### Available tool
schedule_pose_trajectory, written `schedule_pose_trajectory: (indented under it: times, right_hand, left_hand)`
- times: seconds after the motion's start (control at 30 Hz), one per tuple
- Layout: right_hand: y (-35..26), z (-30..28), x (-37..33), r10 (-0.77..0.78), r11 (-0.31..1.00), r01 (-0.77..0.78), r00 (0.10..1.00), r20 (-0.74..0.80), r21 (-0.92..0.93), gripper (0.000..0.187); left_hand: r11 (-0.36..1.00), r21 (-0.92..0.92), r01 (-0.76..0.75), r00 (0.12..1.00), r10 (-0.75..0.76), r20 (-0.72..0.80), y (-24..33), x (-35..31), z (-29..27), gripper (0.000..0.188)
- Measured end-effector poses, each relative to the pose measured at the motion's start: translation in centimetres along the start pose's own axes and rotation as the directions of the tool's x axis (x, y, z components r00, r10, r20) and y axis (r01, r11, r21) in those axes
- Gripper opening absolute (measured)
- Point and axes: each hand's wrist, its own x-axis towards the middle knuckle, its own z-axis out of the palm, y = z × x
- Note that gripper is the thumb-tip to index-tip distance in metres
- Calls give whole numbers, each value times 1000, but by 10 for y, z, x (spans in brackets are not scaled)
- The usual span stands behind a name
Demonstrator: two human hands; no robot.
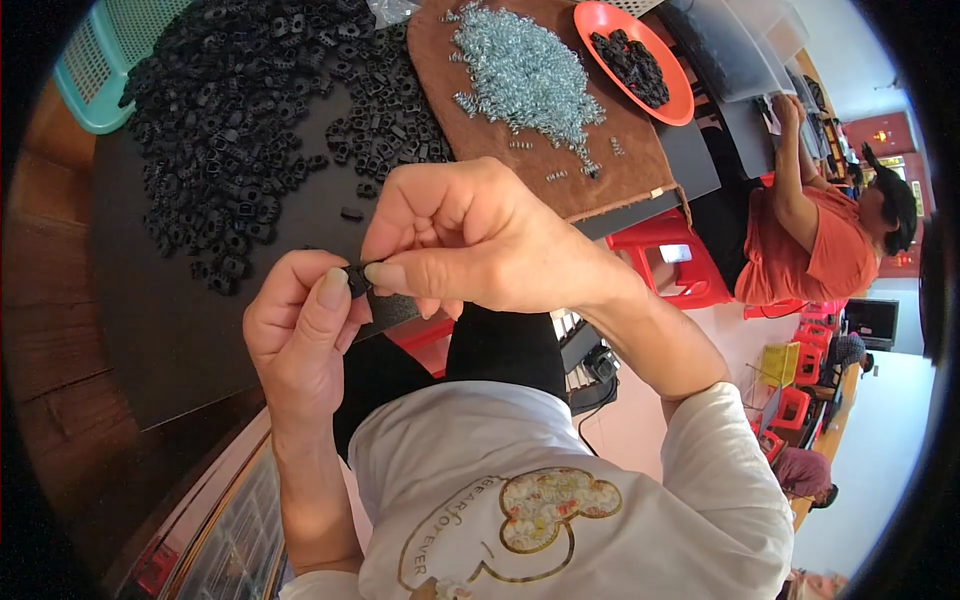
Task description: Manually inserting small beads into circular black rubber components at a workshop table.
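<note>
My left hand [300,325] pinches a small black plastic piece [357,281] between thumb and fingers, just over the table's near edge. From the other side my right hand [470,240] is closed, its thumb and forefinger tips pressed against the same piece. Whether a second small part sits between the right fingertips is hidden. Beyond my hands lies a big heap of black plastic pieces [215,130], hollow and shaped like cord lock bodies. Shiny metal coil springs [520,75] are piled on a brown cloth [440,90], with a few loose ones near its edge.
An orange-red oval dish [678,106] holds more small black parts. A teal plastic basket [98,115] stands at the far left of the dark table [190,350]. On the right are a red stool [680,265], clear plastic bins [745,50] and a seated person in orange-red [815,245].
</note>
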Motion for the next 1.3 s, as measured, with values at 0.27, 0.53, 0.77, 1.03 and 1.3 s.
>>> schedule_pose_trajectory:
  times: [0.27,0.53,0.77,1.03,1.3]
  right_hand:
    - [-1,3,0,-41,998,40,999,-11,-58,2]
    - [2,5,2,-79,992,76,997,-22,-96,2]
    - [12,1,3,-317,886,292,948,-12,-359,1]
    - [-1,-13,0,12,994,-14,1000,-18,-104,3]
    - [5,-12,-3,-136,977,136,991,7,-166,4]
  left_hand:
    - [999,33,-15,1000,15,-4,0,0,-2,16]
    - [1000,21,-11,992,13,-122,0,-1,7,20]
    - [997,69,-19,991,28,-133,-3,-2,9,21]
    - [972,234,37,999,-38,2,2,2,13,21]
    - [982,174,74,997,-76,2,5,0,9,21]
